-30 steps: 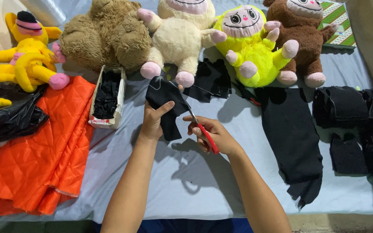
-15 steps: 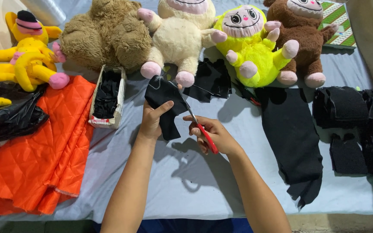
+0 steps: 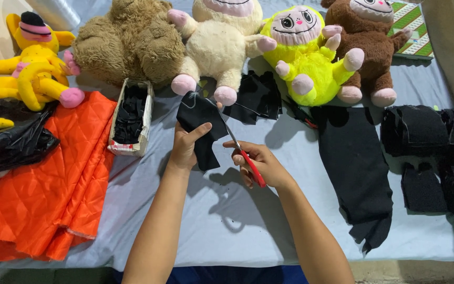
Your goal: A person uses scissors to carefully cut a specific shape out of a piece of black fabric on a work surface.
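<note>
- Black cloth (image 3: 198, 123) is held up off the grey sheet (image 3: 227, 221) at centre, so the blades can pass on both sides of it.
- Left hand (image 3: 185, 150) is clamped on the cloth's lower edge, thumb on top, keeping it taut.
- Right hand (image 3: 261, 165) is closed round the red-handled scissors (image 3: 243, 155), blades pointing to 11 o'clock along the cloth's right edge.
- Box (image 3: 131, 118) of black scraps lies at 9 o'clock.
- Plush toys (image 3: 227, 47) line up at 12 o'clock.
- Orange quilting (image 3: 43, 194) lies at 8 o'clock.
</note>
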